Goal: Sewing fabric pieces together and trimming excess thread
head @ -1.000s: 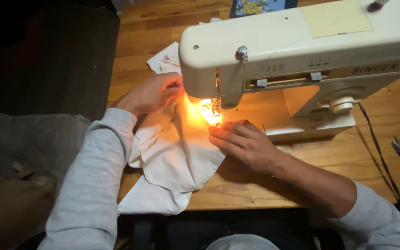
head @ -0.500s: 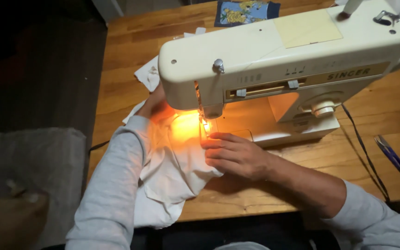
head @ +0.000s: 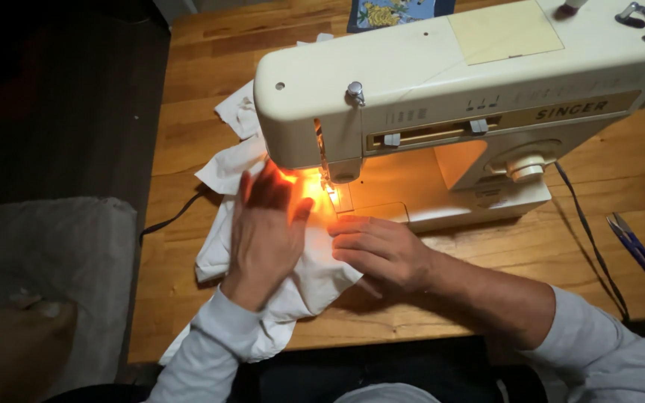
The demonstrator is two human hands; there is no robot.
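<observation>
left fingers: the left hand point(head: 266, 231) lies flat, palm down, on the white cloth point(head: 300, 280); its fingers point(head: 270, 186) are spread and straight, pressing rather than gripping, with the tips just beside the needle point(head: 328, 185) of the sewing machine point(head: 457, 97), on its left.
right fingers: the right hand point(head: 378, 250) also lies flat on the cloth, fingers point(head: 349, 227) stretched out together and pointing left, open and gripping nothing; the tips sit just in front of the needle, at the edge of the machine's bed.
cloth: white, crumpled, spread under both hands; one part runs under the machine's arm at the needle, more bunches out behind and left of the machine, and a corner hangs over the counter's near edge.
lamp: the machine's light glows orange on the cloth and on both hands around the needle.
machine: cream-coloured, standing on the wooden counter point(head: 188, 112), its head toward the person's left.
cords: a dark cord point(head: 591, 239) runs from the machine's right end to the counter's near edge; another cord point(head: 173, 216) leaves left of the cloth.
snips: blue-handled snips point(head: 634, 245) lie on the counter well to the right of the machine's base.
sleeves: both arms wear pale grey sleeves point(head: 210, 351).
</observation>
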